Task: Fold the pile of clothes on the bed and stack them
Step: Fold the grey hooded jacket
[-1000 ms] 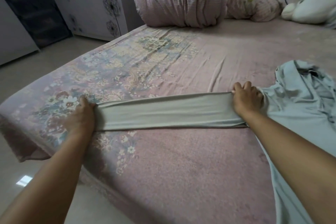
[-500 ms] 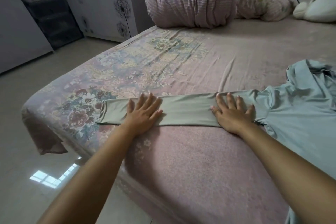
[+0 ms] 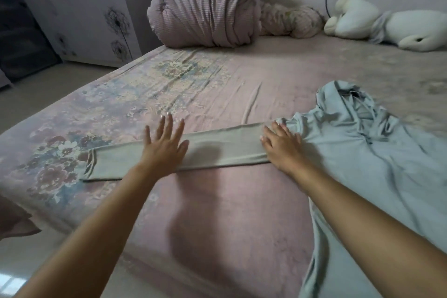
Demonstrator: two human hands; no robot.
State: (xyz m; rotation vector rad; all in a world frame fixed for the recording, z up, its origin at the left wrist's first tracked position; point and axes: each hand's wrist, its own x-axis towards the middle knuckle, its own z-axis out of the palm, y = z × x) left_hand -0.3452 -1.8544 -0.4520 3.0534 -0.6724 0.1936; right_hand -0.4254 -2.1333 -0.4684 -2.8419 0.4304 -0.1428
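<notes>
Smoothing is under way on a pale green long-sleeved hooded top (image 3: 377, 152) spread across the right side of a bed (image 3: 242, 213), its sleeve (image 3: 217, 152) drawn out straight to the left over the pink floral bedsheet (image 3: 116, 109). The left hand (image 3: 164, 146) is laid over the middle of the sleeve with fingers straight and spread, nothing gripped; whether the palm is pressed down or held just above the cloth cannot be told. Its fingertips (image 3: 169, 116) are seen past the sleeve's far edge, over bare sheet. The right hand (image 3: 281, 145) is set flat where the sleeve meets the shoulder, fingers extended and lightly spread, nothing pinched, the cloth lying beneath palm and fingers alike. The sleeve appears to have been pulled out flat so that creases are pressed from it before it is folded across the body, with the shoulder seam pinned to keep the garment from sliding. The cuff (image 3: 90, 164) is left free, well to the left of both hands near the bed's left edge. The hood (image 3: 350, 101) is bunched at the far end of the top, and the body is still wrinkled. No fold is judged made yet. A rolled striped quilt (image 3: 208, 7), a crumpled floral cloth (image 3: 290, 22) and a white plush toy (image 3: 387, 26) are seen along the far wall.
</notes>
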